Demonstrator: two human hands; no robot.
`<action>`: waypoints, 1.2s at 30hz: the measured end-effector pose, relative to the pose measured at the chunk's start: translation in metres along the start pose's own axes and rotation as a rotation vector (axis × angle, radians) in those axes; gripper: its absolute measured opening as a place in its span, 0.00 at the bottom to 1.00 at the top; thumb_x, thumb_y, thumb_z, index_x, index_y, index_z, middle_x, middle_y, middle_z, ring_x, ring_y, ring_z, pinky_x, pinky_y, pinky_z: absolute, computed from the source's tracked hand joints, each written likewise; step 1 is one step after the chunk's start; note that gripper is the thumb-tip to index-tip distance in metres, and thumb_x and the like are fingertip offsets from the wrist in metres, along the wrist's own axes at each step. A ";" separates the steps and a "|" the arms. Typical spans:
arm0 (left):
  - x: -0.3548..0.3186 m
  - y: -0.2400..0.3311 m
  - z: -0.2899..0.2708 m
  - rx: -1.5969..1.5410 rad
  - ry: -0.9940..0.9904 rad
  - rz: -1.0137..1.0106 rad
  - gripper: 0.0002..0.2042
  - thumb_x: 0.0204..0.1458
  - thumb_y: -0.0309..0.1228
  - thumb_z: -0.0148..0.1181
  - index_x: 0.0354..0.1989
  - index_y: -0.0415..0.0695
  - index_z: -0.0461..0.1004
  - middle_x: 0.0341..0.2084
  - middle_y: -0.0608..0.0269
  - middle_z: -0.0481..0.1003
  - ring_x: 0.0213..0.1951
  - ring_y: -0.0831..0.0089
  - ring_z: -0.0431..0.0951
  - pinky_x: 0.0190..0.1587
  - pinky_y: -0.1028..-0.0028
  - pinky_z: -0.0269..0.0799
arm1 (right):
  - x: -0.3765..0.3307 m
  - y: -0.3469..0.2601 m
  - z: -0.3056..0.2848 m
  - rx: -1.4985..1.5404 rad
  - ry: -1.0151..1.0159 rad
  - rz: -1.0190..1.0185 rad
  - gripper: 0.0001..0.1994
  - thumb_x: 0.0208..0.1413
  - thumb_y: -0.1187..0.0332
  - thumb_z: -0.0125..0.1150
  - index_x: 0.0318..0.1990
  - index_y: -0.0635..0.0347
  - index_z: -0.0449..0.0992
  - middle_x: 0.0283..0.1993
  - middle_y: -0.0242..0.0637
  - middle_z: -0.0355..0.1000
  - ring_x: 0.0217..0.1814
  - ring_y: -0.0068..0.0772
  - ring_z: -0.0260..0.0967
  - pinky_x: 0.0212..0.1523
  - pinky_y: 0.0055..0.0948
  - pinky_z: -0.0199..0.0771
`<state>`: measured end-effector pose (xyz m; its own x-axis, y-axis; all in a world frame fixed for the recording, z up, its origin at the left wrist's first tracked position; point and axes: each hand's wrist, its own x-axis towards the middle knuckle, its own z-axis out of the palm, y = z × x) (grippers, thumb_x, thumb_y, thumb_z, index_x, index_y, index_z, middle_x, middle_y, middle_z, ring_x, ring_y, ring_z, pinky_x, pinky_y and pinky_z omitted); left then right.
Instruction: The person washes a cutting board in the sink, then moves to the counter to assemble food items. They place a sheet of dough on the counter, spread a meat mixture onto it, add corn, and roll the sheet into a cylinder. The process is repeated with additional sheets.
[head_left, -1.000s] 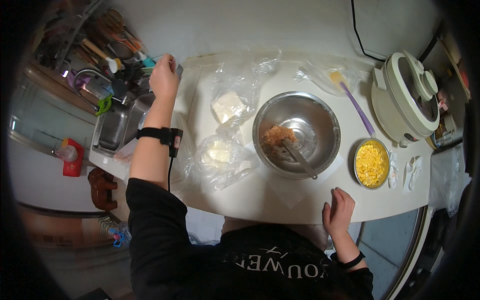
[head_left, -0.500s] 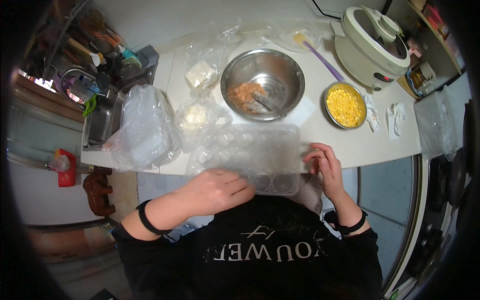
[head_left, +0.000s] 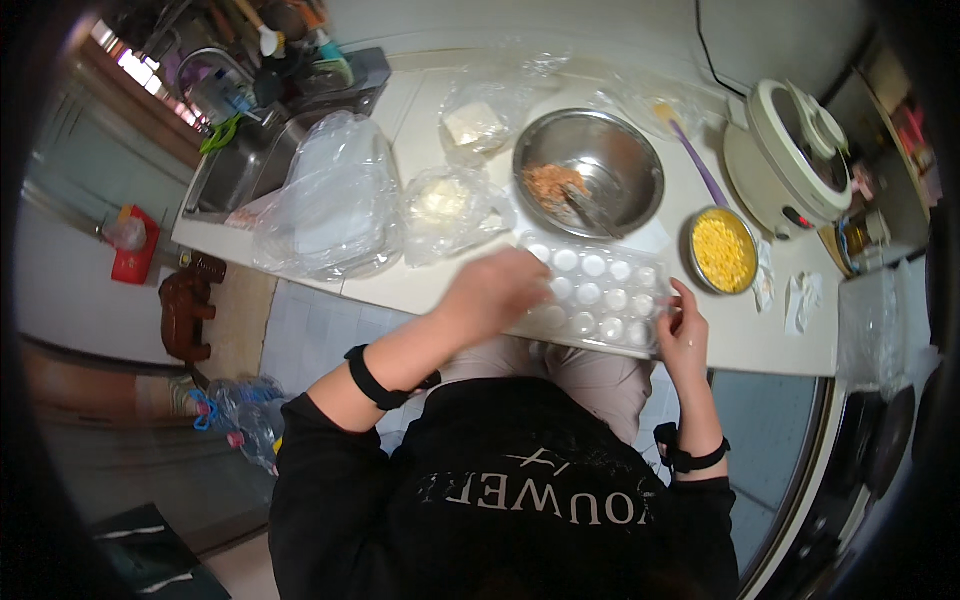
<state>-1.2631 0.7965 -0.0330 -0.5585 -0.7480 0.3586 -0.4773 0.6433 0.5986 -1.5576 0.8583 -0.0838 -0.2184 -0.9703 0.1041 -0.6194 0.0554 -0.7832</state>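
A clear plastic tray (head_left: 590, 297) with rows of round wells sits at the counter's front edge, before me. My right hand (head_left: 686, 322) grips its right edge, fingers curled against the rim. My left hand (head_left: 497, 292) is over the tray's left end, smeared by motion, so its fingers cannot be made out. Just behind the tray stands a steel mixing bowl (head_left: 625, 150) with an orange-brown shredded filling (head_left: 556, 190) and a metal utensil (head_left: 592, 210) resting in it. To the right is a smaller steel bowl of corn kernels (head_left: 724, 252).
Two clear bags with pale blocks, one bag (head_left: 473, 128) behind the other (head_left: 443, 203), lie left of the mixing bowl. A large bagged stack (head_left: 335, 200) sits near the sink (head_left: 240, 165). At right are a purple-handled spatula (head_left: 700, 165), a cream rice cooker (head_left: 775, 165) and crumpled tissues (head_left: 803, 302).
The view has shifted, and the tray now lies flatter with its wells in plain sight. My right hand has come onto its right edge; my left hand has moved up to its left end.
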 end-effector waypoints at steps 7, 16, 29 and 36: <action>0.004 -0.076 -0.047 0.040 -0.013 -0.237 0.06 0.51 0.25 0.51 0.36 0.40 0.71 0.31 0.56 0.75 0.37 0.57 0.74 0.37 0.67 0.70 | 0.010 0.017 0.008 0.041 0.160 -0.028 0.18 0.53 0.76 0.54 0.53 0.65 0.66 0.43 0.41 0.70 0.34 0.24 0.64 0.36 0.21 0.67; 0.027 -0.100 -0.058 0.792 -0.455 -0.547 0.20 0.45 0.33 0.60 0.47 0.41 0.67 0.44 0.46 0.71 0.34 0.55 0.78 0.33 0.64 0.73 | 0.004 0.040 0.017 -0.005 0.287 -0.066 0.16 0.56 0.74 0.50 0.52 0.66 0.66 0.47 0.39 0.68 0.39 0.25 0.64 0.42 0.22 0.66; 0.023 -0.117 -0.044 0.443 0.090 -0.244 0.14 0.42 0.26 0.61 0.37 0.39 0.66 0.36 0.52 0.70 0.33 0.51 0.74 0.33 0.60 0.71 | 0.003 0.041 0.020 -0.018 0.293 -0.043 0.15 0.56 0.76 0.49 0.52 0.66 0.66 0.47 0.40 0.68 0.40 0.27 0.65 0.43 0.22 0.66; 0.020 -0.165 -0.033 0.571 0.077 -0.465 0.10 0.42 0.29 0.63 0.32 0.40 0.71 0.34 0.52 0.71 0.38 0.51 0.73 0.39 0.59 0.69 | 0.003 0.042 0.019 -0.002 0.290 -0.042 0.15 0.57 0.76 0.48 0.51 0.67 0.65 0.47 0.41 0.69 0.43 0.28 0.66 0.45 0.23 0.66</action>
<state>-1.1733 0.6702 -0.1010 -0.1733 -0.9597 0.2212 -0.9434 0.2263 0.2423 -1.5704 0.8533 -0.1279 -0.3991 -0.8638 0.3074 -0.6339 0.0178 -0.7732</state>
